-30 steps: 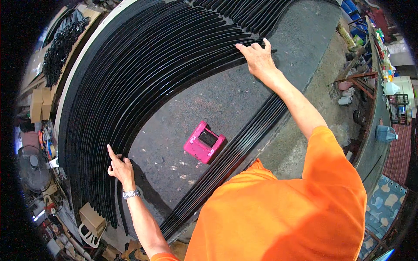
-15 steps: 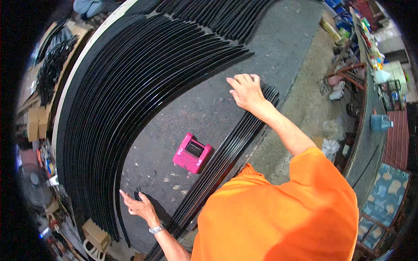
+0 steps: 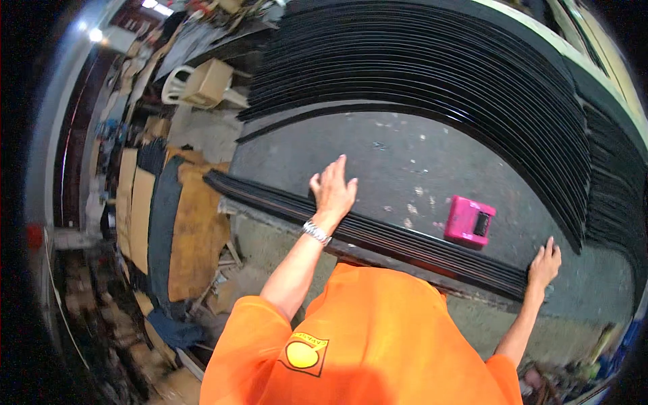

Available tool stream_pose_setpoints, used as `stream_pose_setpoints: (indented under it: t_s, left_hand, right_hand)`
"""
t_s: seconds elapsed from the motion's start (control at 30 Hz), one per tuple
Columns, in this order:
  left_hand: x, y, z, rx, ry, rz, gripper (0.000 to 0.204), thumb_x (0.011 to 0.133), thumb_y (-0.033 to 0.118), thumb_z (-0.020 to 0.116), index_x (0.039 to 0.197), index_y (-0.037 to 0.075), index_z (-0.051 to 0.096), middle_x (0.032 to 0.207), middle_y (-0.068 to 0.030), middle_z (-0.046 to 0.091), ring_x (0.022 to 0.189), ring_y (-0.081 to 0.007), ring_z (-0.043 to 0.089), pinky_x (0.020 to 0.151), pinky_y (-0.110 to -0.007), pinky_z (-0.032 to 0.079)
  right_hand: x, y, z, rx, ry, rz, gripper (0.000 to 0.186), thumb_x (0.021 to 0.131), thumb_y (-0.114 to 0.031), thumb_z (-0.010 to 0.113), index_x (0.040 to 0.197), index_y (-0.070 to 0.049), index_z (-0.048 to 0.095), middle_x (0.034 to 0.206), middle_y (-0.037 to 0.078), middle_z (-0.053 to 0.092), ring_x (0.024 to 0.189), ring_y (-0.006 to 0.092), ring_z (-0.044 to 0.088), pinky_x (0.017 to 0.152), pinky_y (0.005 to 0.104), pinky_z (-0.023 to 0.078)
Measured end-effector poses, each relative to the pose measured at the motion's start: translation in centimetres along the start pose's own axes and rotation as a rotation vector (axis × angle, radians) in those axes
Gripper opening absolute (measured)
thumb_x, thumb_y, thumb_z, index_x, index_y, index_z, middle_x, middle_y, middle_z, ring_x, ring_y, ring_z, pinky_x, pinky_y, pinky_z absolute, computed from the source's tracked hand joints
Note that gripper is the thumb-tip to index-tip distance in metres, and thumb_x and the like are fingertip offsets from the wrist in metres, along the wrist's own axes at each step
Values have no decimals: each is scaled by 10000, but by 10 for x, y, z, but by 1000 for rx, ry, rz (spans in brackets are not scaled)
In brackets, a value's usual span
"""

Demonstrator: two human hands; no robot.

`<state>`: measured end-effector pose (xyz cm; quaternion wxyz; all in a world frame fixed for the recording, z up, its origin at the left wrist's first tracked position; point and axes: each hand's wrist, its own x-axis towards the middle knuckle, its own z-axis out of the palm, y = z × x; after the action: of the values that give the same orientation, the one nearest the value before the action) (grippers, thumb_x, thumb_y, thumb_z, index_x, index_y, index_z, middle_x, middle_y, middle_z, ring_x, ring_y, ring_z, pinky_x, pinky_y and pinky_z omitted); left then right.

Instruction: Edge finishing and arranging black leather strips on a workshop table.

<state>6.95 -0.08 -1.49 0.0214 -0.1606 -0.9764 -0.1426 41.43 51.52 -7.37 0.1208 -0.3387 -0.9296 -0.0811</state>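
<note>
Several long black strips (image 3: 405, 243) lie side by side in a bundle along the table's near edge. My left hand (image 3: 333, 191), a metal watch at its wrist, reaches across them left of the middle. Its fingers are spread, pointing away over the dark table top (image 3: 304, 145); I cannot tell whether the palm touches the strips. At the bundle's right end is my right hand (image 3: 544, 267), its fingers stretched out and nothing visible in them. Between that hand and the bundle's middle sits a pink block-shaped object (image 3: 468, 220) with a dark opening, just beyond the strips.
Many similar black strips (image 3: 418, 74) lie in a packed row across the far side, with one (image 3: 337, 109) apart in front. More strips (image 3: 614, 182) lie at the right. Left of the table are a cardboard box (image 3: 208, 82) on a white chair and a brown sheet (image 3: 198, 236).
The view has swung to the left, showing the bundle's left end. My left hand has come from the bare table top to the bundle; my right hand stays near its right end.
</note>
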Motion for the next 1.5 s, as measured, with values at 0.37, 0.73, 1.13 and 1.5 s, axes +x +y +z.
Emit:
stream_pose_setpoints:
  t_s: [0.37, 0.73, 1.13, 1.5]
  left_hand:
    - [39, -113, -49, 17, 199, -25, 862, 789, 183, 750, 1544, 150, 335, 1353, -133, 495, 1267, -311, 485, 1041, -546, 329]
    - [151, -278, -89, 176, 33, 98, 899, 763, 86, 662, 1576, 225, 303, 1155, -94, 649, 1098, -262, 597, 971, -497, 344]
    - [210, -306, -88, 11, 59, 277, 922, 792, 71, 679, 1590, 269, 260, 939, -21, 719, 915, -229, 673, 889, -446, 345]
    - [122, -259, -71, 28, 44, 312, 654, 881, 284, 677, 1466, 75, 469, 1422, -157, 500, 1331, -288, 460, 1043, -499, 316]
  right_hand:
    - [20, -47, -63, -88, -39, 66, 477, 942, -291, 640, 1410, -216, 578, 1372, 152, 578, 1216, 334, 582, 953, 461, 492]
    - [-20, -337, -149, 308, 12, -257, 513, 840, -184, 729, 1339, -138, 620, 1255, 140, 625, 1182, 329, 577, 1005, 480, 409]
    - [-49, -434, -154, 301, -105, -188, 533, 840, -185, 745, 1352, -161, 598, 1276, 99, 594, 1236, 271, 531, 1049, 488, 339]
    - [-48, -477, -142, 357, -155, -206, 491, 851, -205, 726, 1324, -143, 609, 1254, 77, 594, 1206, 266, 543, 1036, 512, 355]
